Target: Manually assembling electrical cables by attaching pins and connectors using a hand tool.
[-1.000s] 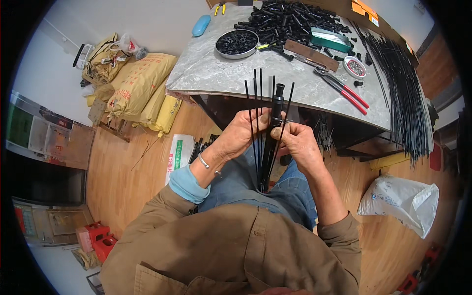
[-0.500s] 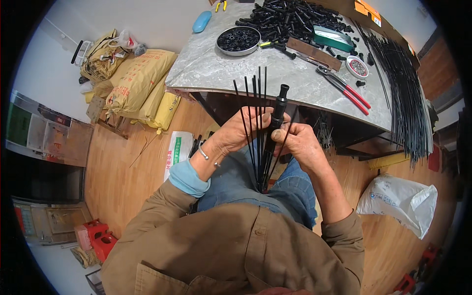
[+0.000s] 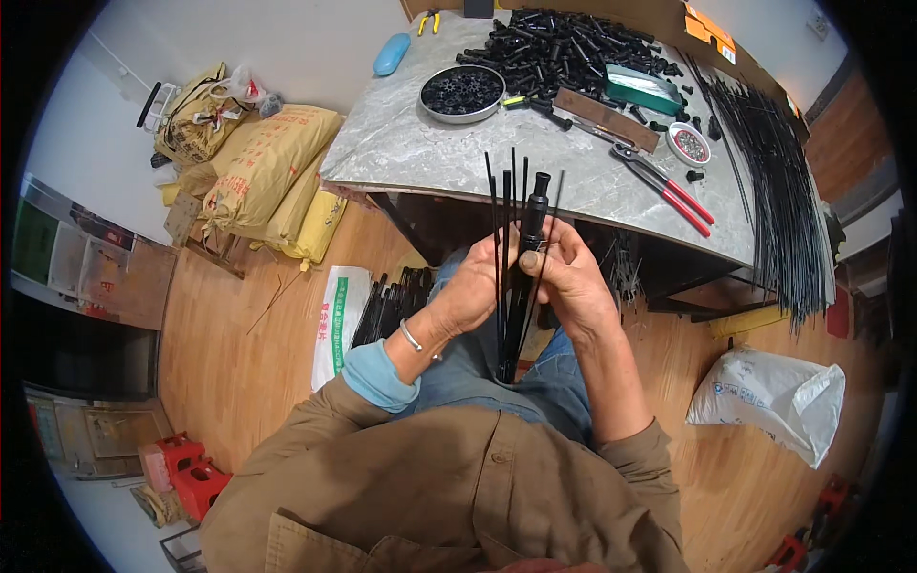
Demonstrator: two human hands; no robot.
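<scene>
A black tube with a stepped, flared top stands nearly upright over my lap. Several thin black rods run up alongside it, their upper ends fanned apart and their lower ends gathered near my thighs. My left hand, wearing a silver bangle, is closed around the rods and the tube's left side, its fingertips partly hidden behind them. From the right, my right hand grips the tube with its thumb pressed on the front just below the collar. One rod leans out past that thumb.
On the grey table are a heap of black tubular parts, a round dish of small black pieces, red-handled pliers and a bundle of long rods. Sacks stand left; a white bag lies right.
Both hands have moved slightly down with the tube. The rods' tops have drawn closer to the tube and stand more upright. My left hand has shifted a little lower.
</scene>
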